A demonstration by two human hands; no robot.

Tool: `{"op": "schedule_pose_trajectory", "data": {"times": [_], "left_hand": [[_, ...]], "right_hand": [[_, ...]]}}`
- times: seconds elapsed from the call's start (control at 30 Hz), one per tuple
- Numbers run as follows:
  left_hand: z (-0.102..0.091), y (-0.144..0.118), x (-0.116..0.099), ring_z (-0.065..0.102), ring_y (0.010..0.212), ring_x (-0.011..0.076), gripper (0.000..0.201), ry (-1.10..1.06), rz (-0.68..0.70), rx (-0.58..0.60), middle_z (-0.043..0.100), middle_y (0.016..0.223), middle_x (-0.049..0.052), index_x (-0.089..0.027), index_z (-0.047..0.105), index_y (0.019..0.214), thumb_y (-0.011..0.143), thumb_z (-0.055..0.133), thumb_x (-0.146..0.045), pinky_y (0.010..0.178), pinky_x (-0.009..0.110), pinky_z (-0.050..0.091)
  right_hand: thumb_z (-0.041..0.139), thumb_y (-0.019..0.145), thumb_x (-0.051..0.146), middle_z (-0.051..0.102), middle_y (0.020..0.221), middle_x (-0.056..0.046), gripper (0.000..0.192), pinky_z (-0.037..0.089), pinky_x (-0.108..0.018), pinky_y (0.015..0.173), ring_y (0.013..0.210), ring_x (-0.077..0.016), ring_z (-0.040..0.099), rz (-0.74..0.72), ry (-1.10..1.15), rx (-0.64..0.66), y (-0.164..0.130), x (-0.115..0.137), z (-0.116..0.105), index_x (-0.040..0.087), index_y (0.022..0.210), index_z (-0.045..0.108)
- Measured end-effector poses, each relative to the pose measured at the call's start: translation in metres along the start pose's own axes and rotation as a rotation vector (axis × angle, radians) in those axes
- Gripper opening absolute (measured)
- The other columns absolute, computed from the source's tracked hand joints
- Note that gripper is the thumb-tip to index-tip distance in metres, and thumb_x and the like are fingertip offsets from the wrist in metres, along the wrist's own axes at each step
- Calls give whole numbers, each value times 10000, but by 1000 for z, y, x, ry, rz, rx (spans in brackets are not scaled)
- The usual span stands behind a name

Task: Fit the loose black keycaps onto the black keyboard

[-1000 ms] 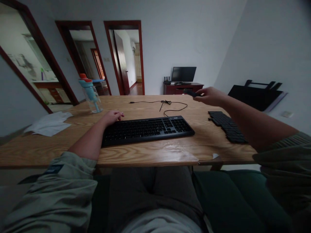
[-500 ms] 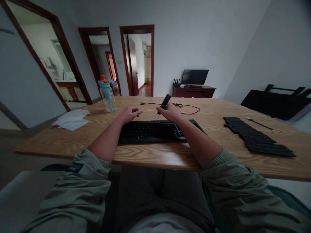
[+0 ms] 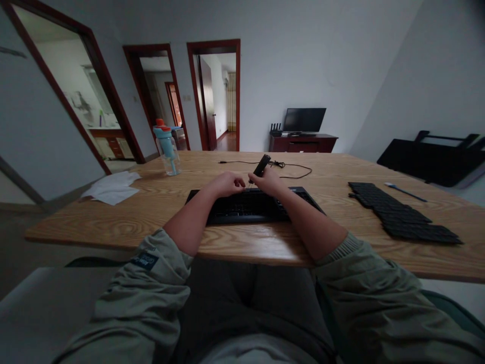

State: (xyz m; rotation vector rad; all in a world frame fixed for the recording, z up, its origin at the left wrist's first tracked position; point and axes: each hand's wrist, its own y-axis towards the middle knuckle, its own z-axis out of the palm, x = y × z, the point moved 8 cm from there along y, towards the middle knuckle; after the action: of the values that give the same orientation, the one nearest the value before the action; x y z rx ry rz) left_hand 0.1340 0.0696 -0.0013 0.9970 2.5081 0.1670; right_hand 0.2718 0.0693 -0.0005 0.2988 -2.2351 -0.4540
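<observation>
A black keyboard (image 3: 246, 218) lies on the wooden table in front of me, partly hidden by both forearms. My right hand (image 3: 270, 181) is closed round the black handle of a keycap puller (image 3: 262, 166), tilted over the keyboard's back edge. Thin wires show faintly at its lower end. Just left of the wires, my left hand (image 3: 231, 184) hovers at the keyboard's back edge, fingers curled together. Whether a small thing sits between those fingertips I cannot make out.
Black keycaps (image 3: 394, 211) lie in rows at the right, beside a thin blue brush (image 3: 407, 192). A cable (image 3: 299, 167) runs behind the keyboard. White tissues (image 3: 111, 188) and a water bottle (image 3: 168, 151) are on the left. The table's front edge (image 3: 250, 260) is close to me.
My left hand has moved right, from the keyboard's back left to beside the puller's wires. My right hand has lowered slightly with the keycap puller.
</observation>
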Motion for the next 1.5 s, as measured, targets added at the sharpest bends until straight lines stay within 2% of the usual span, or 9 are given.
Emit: {"op": "schedule_pose_trajectory", "data": {"times": [0.23,0.47,0.63,0.8,1.1,1.33,1.5], "left_hand": [[-5,-5,4,662,780,198,245,72,-43,-18,770,902,92,-174,793,968,832,623,-287,714,302,461],[12,-5,16,638,689,176,270,19,-50,166,770,809,51,-196,806,938,813,593,-303,634,284,428],[12,-7,15,625,668,165,285,57,-96,191,764,795,44,-187,805,942,802,579,-288,609,273,415],[11,-8,13,631,714,161,306,75,-130,195,764,833,30,-192,796,999,812,585,-310,639,256,420],[16,-3,24,639,760,162,290,15,-113,199,770,882,20,-202,792,998,800,599,-289,675,249,430],[13,-6,20,642,766,164,287,10,-107,194,774,895,23,-198,798,986,793,597,-269,686,251,440],[11,-8,21,647,773,164,290,-32,-113,180,778,913,31,-192,795,1011,791,614,-249,703,251,451]], "right_hand": [[581,805,313,668,712,-45,180,459,-292,653,709,-206,622,34,89,-20,0,-3,2,198,666,589],[483,769,275,622,689,2,71,476,-267,651,687,-169,611,-1,398,-107,2,-5,18,225,726,509],[497,739,284,552,620,29,57,467,-271,599,606,-162,583,-37,567,-88,-1,0,25,232,746,474],[488,735,287,524,579,34,61,449,-265,554,547,-151,550,-43,630,-134,0,1,23,227,723,480],[483,766,216,450,549,52,111,434,-228,491,491,-121,484,158,730,-266,6,-11,37,229,661,446],[491,765,201,386,525,66,134,334,-232,418,443,-107,390,312,814,-383,3,-10,47,229,648,433],[497,754,211,405,522,61,114,340,-235,440,472,-117,414,287,781,-386,-4,-7,45,225,647,459]]}}
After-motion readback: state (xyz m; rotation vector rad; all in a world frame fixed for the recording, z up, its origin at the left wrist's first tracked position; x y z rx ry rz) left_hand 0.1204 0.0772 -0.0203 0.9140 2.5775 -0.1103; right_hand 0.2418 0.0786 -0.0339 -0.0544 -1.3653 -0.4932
